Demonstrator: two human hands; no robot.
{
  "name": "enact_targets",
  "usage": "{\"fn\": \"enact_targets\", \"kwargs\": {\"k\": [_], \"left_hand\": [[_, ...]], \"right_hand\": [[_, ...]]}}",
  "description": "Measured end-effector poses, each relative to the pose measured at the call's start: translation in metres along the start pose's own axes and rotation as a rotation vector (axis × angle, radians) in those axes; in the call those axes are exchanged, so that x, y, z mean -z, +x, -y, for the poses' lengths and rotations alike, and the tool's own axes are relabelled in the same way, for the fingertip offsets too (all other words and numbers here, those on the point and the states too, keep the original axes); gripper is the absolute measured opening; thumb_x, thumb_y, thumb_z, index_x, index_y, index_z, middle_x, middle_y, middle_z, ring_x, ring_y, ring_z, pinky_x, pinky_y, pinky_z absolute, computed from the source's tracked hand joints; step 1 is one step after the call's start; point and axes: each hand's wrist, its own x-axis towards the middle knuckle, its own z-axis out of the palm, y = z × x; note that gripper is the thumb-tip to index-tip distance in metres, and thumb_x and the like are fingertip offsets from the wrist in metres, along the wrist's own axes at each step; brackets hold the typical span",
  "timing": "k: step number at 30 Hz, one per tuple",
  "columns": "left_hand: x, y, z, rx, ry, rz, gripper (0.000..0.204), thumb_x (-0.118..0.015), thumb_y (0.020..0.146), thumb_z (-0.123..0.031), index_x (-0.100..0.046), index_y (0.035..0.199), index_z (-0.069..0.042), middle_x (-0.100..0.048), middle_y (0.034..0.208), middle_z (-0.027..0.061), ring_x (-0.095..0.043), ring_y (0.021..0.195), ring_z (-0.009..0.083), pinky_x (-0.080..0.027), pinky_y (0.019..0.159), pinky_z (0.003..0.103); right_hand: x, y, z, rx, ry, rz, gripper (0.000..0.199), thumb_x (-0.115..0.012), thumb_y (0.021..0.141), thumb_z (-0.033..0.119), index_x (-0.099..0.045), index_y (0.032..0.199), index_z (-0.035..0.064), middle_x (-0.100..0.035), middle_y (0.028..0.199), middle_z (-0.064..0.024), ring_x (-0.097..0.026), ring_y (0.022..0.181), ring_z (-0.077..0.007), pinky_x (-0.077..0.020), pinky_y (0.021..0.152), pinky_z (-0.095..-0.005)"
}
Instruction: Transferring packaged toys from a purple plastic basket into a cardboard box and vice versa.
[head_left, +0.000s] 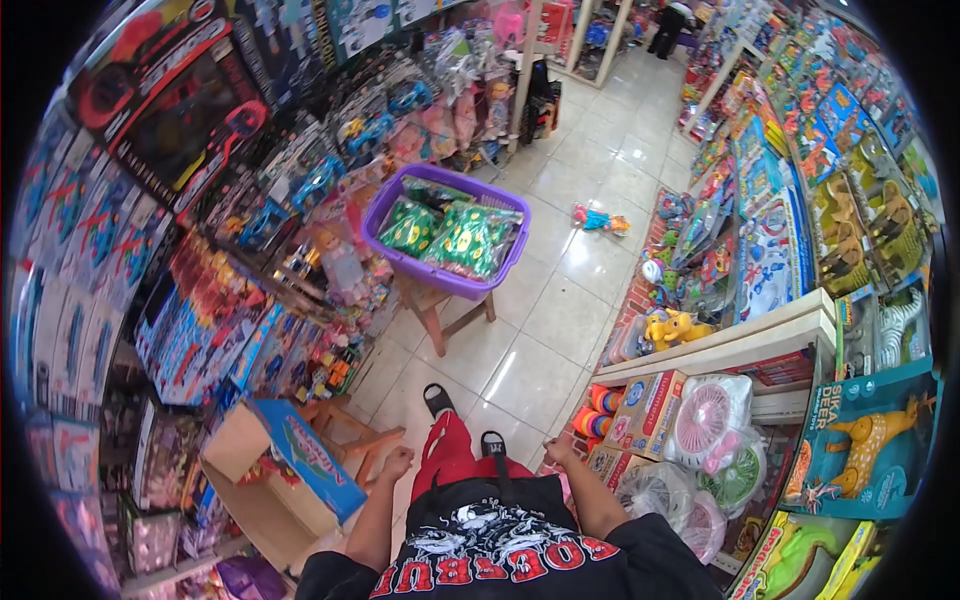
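Sitting by the L hand (398, 461) is an open carton (318, 462), blue outside, brown inside, tilted w/ flaps spread, at lower L. A wooden stool (375, 442) is btwn them, its end just beside that hand. L fingers are curled into a loose fist. R hand (560, 450) hangs nr a brown box (645, 408) & bright stacking cups (594, 412) on the R side; its fingers look bent, but can't tell if they're clenched or released.

Btwn the 2 hands: person's black tee (500, 540) w/ red & white print, red pants (447, 450), dark sandals (437, 399) on pale tile floor (545, 350).

Ahead, a purple basket (440, 278) stands on a 2nd stool (437, 325), w/ green, yellow-dotted packs (465, 240) inside. Past it, R of basket, a small blue/orange toy (600, 220) lies on the floor.

R shelves: bagged fans (710, 418) (pink, green), yellow animal toys (675, 328), boxed deer (865, 445), zebra (900, 328). L side: dense toy packs, incl. a doll (342, 268) & a big black box (180, 120) up top. Far end, top: another person in dark pants (665, 35), partly cut off.
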Motion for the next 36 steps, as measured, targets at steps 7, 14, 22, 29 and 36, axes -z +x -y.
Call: {"fn": "enact_targets", "kwargs": {"k": [7,14,22,29,36], "left_hand": [[-0.035,-0.117,0.094,-0.03,0.116,-0.243,0.031,-0.062,0.086,-0.03,-0.069,0.096,-0.002,-0.068,0.1,0.017,-0.064,0.097,0.0274,-0.048,0.088,0.036],[-0.026,-0.201,0.208,0.386,0.233,-0.181,0.045,-0.055,0.086,-0.043,-0.071,0.085,-0.001,-0.068,0.097,0.0209,-0.065,0.092,0.0317,-0.05,0.085,0.04],[-0.013,-0.237,0.237,0.37,-0.408,-0.271,0.044,-0.058,0.091,-0.039,-0.06,0.109,0.001,-0.067,0.096,0.0126,-0.065,0.076,0.022,-0.052,0.061,0.034],[0.006,-0.277,0.301,0.313,-0.584,-0.394,0.035,-0.061,0.09,-0.028,-0.062,0.103,0.004,-0.067,0.093,0.0143,-0.065,0.078,0.0212,-0.055,0.061,0.033],[0.05,-0.319,0.379,0.237,-0.862,-0.812,0.026,-0.055,0.095,-0.026,-0.062,0.104,-0.002,-0.065,0.092,0.0082,-0.063,0.074,0.0168,-0.049,0.058,0.029]], "right_hand": [[-0.011,-0.029,-0.001,-0.077,-0.44,0.19,0.039,-0.055,0.087,0.029,-0.066,0.098,-0.0064,-0.069,0.089,-0.0202,-0.069,0.068,-0.0293,-0.0553,0.059,-0.0394],[-0.029,-0.05,0.04,0.102,-0.653,0.235,0.04,-0.05,0.087,0.031,-0.067,0.098,-0.004,-0.07,0.095,-0.0174,-0.069,0.079,-0.0271,-0.0545,0.074,-0.0399],[-0.077,-0.048,0.077,0.165,-0.706,0.149,0.034,-0.051,0.082,0.025,-0.066,0.085,-0.0054,-0.07,0.079,-0.0169,-0.07,0.063,-0.0268,-0.0557,0.067,-0.0367],[-0.207,-0.093,0.096,0.272,-0.669,0.177,0.034,-0.054,0.083,0.028,-0.066,0.09,-0.0028,-0.069,0.075,-0.0157,-0.069,0.061,-0.0261,-0.0543,0.06,-0.0367],[-0.317,-0.135,0.146,0.75,-0.329,0.115,0.017,-0.054,0.093,0.015,-0.062,0.093,-0.0005,-0.063,0.072,-0.0077,-0.061,0.063,-0.0152,-0.0504,0.058,-0.028]]}}
